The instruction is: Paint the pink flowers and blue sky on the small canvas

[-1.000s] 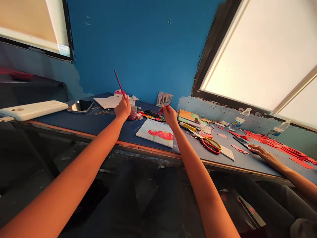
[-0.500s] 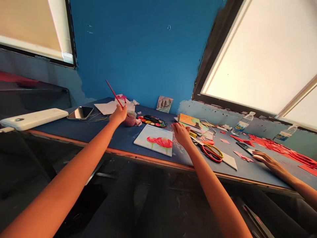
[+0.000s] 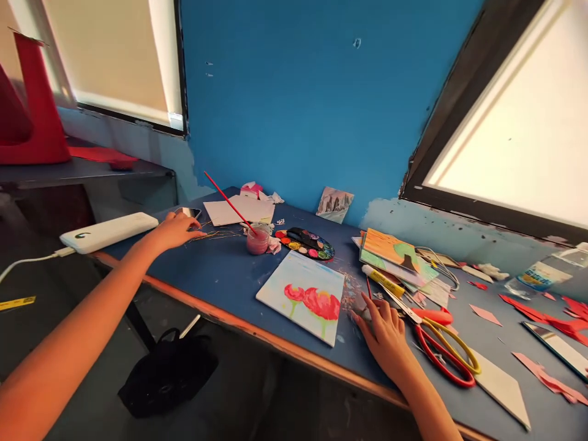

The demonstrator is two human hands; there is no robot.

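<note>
My left hand (image 3: 176, 233) is over the phone (image 3: 192, 212) at the table's left, fingers apart, covering most of it. A red brush (image 3: 227, 199) leans in a jar of pinkish water (image 3: 258, 240). Beside the jar lies a paint palette (image 3: 305, 242). A small canvas with red flowers (image 3: 305, 297) lies in front of it. My right hand (image 3: 383, 331) rests palm down on the table to the right of the canvas, fingers spread, near a thin red stick (image 3: 368, 286) and a yellow glue tube (image 3: 383, 281).
A white power bank (image 3: 110, 231) with a cable sits at the left edge. Red and yellow scissors (image 3: 443, 352), stacked paintings (image 3: 390, 251), red paper scraps (image 3: 486, 314) and a bottle (image 3: 546, 272) are on the right. A black bag (image 3: 169, 373) is below the table.
My left hand has let go of the brush, which now stands in the jar, and moved left to the phone. The view has shifted closer and left. My right hand's fingers are lower on the table.
</note>
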